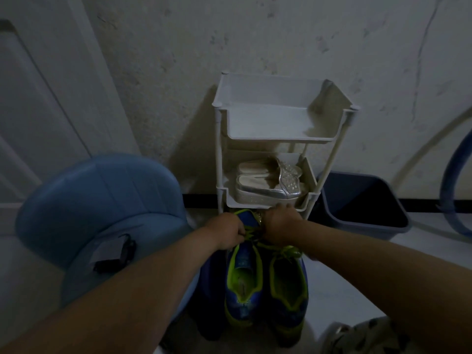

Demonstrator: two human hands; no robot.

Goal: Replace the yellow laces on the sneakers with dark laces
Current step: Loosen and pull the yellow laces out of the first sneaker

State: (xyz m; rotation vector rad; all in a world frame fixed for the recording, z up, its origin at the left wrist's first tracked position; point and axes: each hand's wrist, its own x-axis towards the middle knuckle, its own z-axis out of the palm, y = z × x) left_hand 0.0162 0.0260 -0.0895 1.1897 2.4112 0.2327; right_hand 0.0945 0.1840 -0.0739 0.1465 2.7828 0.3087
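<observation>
- Lying heels nearest, the sneakers (244, 284) sit side by side, long axes running 6 to 12 o'clock.
- The yellow laces (288, 251) bunch at the far end, under both hands.
- The left hand (226, 232) pinches a lace.
- The right hand (279, 227), at its 3 o'clock, is knuckles-up; I cannot tell its grip.
- The rack (268, 139) stands beyond, at 12.

No text, label, brand or number can be read. Faint pale marks are seen on the left sneaker (244, 302), but they are too blurred.
</observation>
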